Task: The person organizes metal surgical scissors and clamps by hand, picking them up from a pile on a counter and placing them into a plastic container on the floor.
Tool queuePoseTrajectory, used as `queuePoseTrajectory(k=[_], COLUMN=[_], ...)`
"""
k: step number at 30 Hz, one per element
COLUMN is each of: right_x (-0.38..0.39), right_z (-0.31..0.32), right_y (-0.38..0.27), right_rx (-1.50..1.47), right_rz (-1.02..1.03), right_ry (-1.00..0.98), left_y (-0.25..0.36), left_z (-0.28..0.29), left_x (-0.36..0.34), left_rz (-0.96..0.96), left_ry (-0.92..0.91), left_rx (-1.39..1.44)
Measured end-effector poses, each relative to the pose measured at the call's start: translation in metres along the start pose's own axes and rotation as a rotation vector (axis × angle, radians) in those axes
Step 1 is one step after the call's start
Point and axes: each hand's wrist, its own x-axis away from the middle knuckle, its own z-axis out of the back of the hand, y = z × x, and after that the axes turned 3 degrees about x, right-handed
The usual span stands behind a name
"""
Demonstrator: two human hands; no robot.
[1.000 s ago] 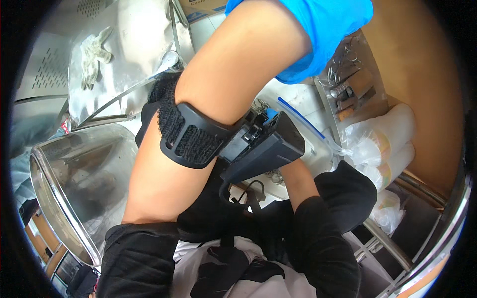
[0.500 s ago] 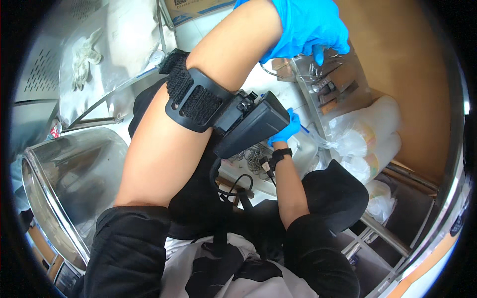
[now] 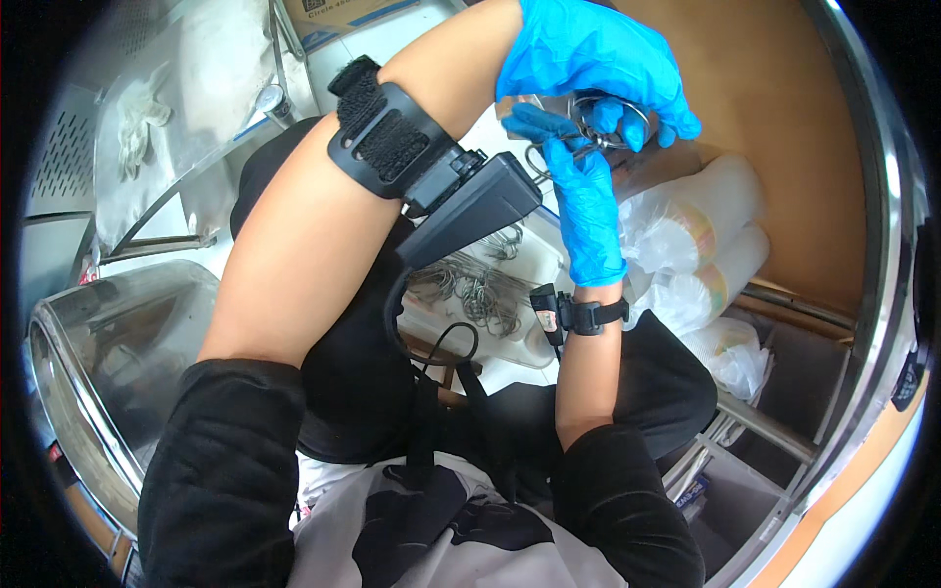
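My left hand (image 3: 603,69), in a blue glove, reaches across to the far right of centre. Its fingers curl around a shiny ring-handled metal instrument (image 3: 637,120), with round loops showing between them. Just below, my right hand (image 3: 585,201), also blue-gloved, has its fingers raised and pinched at the metal. Another thin metal loop (image 3: 534,165) sticks out left of these fingers; which hand it belongs to cannot be told. The working end of the instrument is hidden. Nearer my lap, a white tray (image 3: 544,257) holds several thin metal instruments (image 3: 470,289) in a tangled heap.
Clear bags with white cylinders (image 3: 686,220) lie right of my hands, by a brown panel (image 3: 784,118). A shiny metal drum (image 3: 127,363) stands at left. Behind it, a white glove (image 3: 145,118) lies on a metal surface (image 3: 211,78). Grey compartments (image 3: 745,480) sit at lower right.
My right hand has risen from beside the tray to meet my left hand. My left hand has turned, so the metal loops now show in its fingers. More of the tray is visible.
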Motion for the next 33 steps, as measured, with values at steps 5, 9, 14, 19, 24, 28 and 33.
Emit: queuePoseTrajectory(k=[5,9,14,19,24,28,33], right_x=[0.010,0.009,0.017,0.035,0.027,0.008,0.021], right_z=[0.000,-0.004,0.032,0.020,-0.013,-0.017,-0.016], right_y=[0.007,0.027,0.193,0.285,0.293,0.310,0.261], right_rx=[-0.023,0.374,0.810,0.825,0.781,0.575,0.756], right_rz=[-0.028,-0.027,-0.207,-0.398,-0.379,-0.623,-0.427], right_ry=[0.065,0.097,-0.053,-0.342,-0.400,-0.481,-0.038], left_y=[-0.003,-0.003,-0.007,-0.010,-0.003,-0.003,-0.017], left_z=[0.002,0.022,0.028,0.022,0.028,0.030,0.022], left_x=[0.001,0.023,0.016,0.024,0.038,0.047,0.059], left_rz=[0.014,0.292,0.607,0.176,0.286,0.143,0.022], left_ry=[0.034,0.217,0.438,0.215,0.184,0.327,0.429], left_rx=[-0.129,-0.305,-0.490,-0.915,-0.869,-0.838,-0.697])
